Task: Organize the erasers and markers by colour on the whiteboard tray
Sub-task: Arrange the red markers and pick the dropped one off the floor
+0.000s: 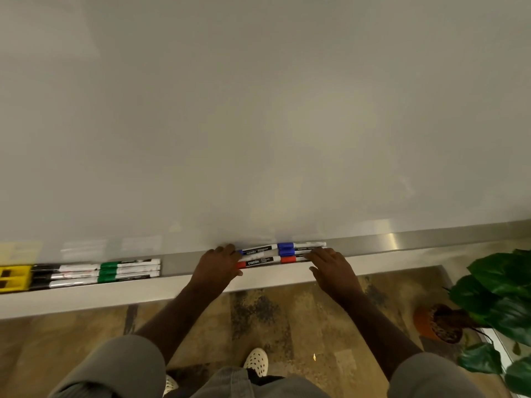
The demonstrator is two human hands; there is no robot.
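Note:
On the metal whiteboard tray (402,242) lie blue markers (286,248) and red markers (275,260) in a tight bundle at the middle. My left hand (219,265) presses the bundle's left end with its fingers against the marker tips. My right hand (334,265) touches the bundle's right end with straight fingers. Further left on the tray lie green markers (129,271), then black markers (66,275), then yellow erasers (13,277) at the frame's left edge.
The whiteboard (258,110) fills the upper view. A potted plant (494,305) in an orange pot stands on the floor at the right. My feet in white perforated shoes are below, on patterned flooring.

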